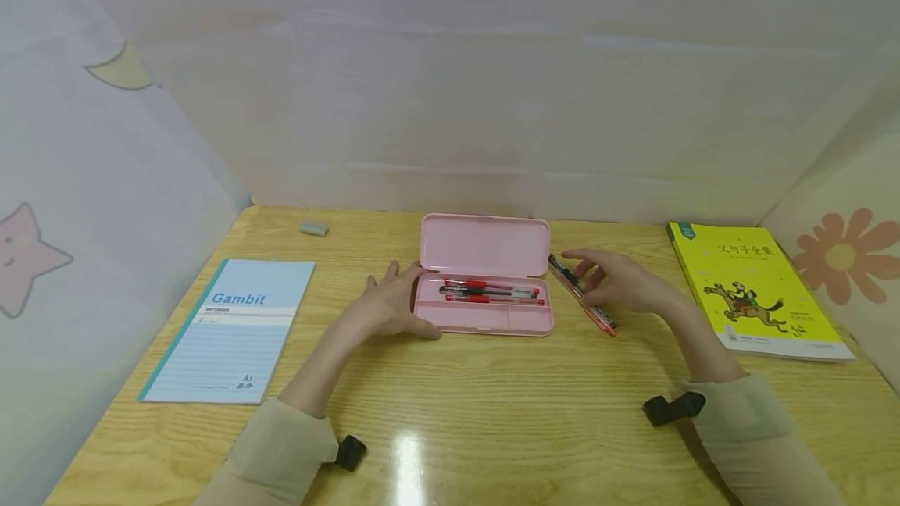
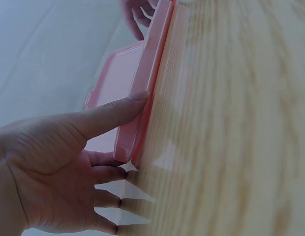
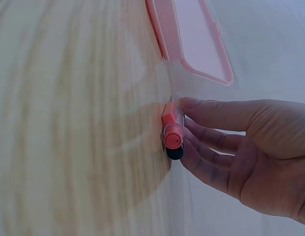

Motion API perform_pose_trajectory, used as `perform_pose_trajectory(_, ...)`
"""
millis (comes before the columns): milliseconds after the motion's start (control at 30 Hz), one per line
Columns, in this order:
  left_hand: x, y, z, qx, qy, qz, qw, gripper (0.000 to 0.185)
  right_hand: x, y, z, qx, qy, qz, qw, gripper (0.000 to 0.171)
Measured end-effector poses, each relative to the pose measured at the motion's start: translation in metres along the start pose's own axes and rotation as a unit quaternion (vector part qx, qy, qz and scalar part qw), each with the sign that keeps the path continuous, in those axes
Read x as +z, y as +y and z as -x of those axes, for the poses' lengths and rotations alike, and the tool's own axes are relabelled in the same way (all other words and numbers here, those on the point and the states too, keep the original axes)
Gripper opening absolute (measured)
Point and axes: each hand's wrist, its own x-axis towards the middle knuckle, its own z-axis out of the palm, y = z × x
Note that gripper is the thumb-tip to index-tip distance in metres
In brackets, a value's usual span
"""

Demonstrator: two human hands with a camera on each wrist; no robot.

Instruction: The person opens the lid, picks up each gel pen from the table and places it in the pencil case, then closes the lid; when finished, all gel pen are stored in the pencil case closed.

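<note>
Far out beyond the left hand, a blue notebook [image 1: 232, 330] lies flat on the wooden surface [image 1: 492, 412], and a small grey eraser [image 1: 313, 229] sits behind it near the back wall, well apart from both hands. The left hand [image 1: 394, 304] rests on the surface with its fingers straight and relaxed, gripping nothing; in the left wrist view its thumb [image 2: 110, 114] presses along the near edge of the pink pencil case [image 1: 483, 307] while the other fingers lie flat on the wood just beside the case's end. The case stands open between the two hands, its lid [image 1: 485, 244] tipped up at the back, and red and black pens [image 1: 488, 292] lie lengthwise in its tray. Just beyond the case's other end, the right hand [image 1: 622, 283] comes down over a small bundle of loose pens [image 1: 582, 295] that lie at a slant on the surface; its fingers curl round them, and the right wrist view shows the fingertips [image 3: 192, 104] touching an orange-red pen [image 3: 172, 129] with a dark pen underneath it, both still down on the wood. Farther out past the right hand, a yellow book [image 1: 755, 287] with a horse and rider on its cover lies flat near the side wall.
</note>
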Motion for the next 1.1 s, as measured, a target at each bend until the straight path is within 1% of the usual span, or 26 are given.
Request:
perform_pose_trajectory(167, 0.001, 0.0, -0.001, -0.004, -0.001, -0.002, 1.0, 0.107, 0.0, -0.002, -0.002, 0.011, -0.011, 0.006, 1.0, 0.07)
perform_pose_trajectory(300, 0.001, 0.0, -0.001, -0.006, -0.002, -0.002, 1.0, 0.107, 0.0, 0.0, -0.003, 0.009, -0.016, 0.011, 1.0, 0.067)
perform_pose_trajectory(633, 0.001, 0.0, -0.001, -0.006, -0.003, -0.002, 1.0, 0.107, 0.0, 0.0, -0.003, 0.012, -0.018, 0.003, 1.0, 0.066)
perform_pose_trajectory(933, 0.001, 0.0, -0.001, -0.005, -0.003, 0.004, 1.0, 0.107, -0.004, -0.007, 0.0, 0.038, 0.006, 0.003, 0.999, 0.063)
perform_pose_trajectory(1100, 0.0, 0.001, 0.0, -0.006, -0.003, 0.002, 1.0, 0.107, -0.008, -0.01, 0.001, 0.04, 0.025, 0.003, 0.999, 0.061)
